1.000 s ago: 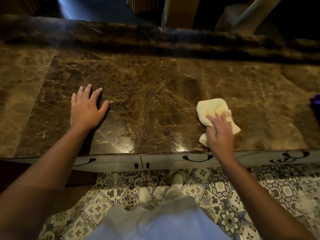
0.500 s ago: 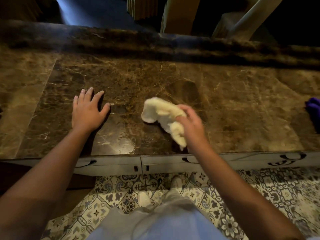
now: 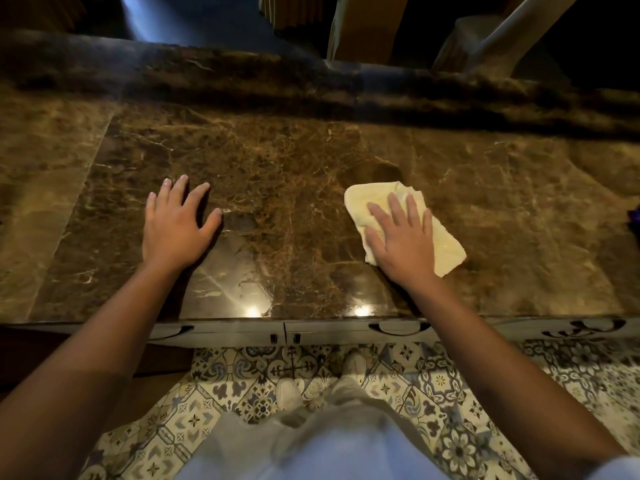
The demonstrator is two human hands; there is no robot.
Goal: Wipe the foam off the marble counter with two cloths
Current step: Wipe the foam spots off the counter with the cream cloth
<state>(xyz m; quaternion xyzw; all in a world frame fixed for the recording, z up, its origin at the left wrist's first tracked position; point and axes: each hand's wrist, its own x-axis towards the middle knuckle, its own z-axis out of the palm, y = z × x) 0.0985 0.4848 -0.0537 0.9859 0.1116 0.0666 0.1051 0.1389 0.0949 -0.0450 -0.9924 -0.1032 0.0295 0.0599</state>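
A pale yellow cloth lies flat on the brown marble counter, right of the middle. My right hand presses down on it with fingers spread, covering its near left part. My left hand rests flat on the bare marble to the left, fingers apart, holding nothing. A purple cloth shows only as a sliver at the right edge of the counter. No foam can be made out on the dark, glossy surface.
A raised marble ledge runs along the back of the counter. Drawer fronts with handles sit under the front edge. My legs stand on a patterned tile floor. Dark furniture shapes rise behind the ledge.
My right hand carried the bunched yellow cloth left toward the middle, then back right, and now presses it flat. My left hand has stayed in place.
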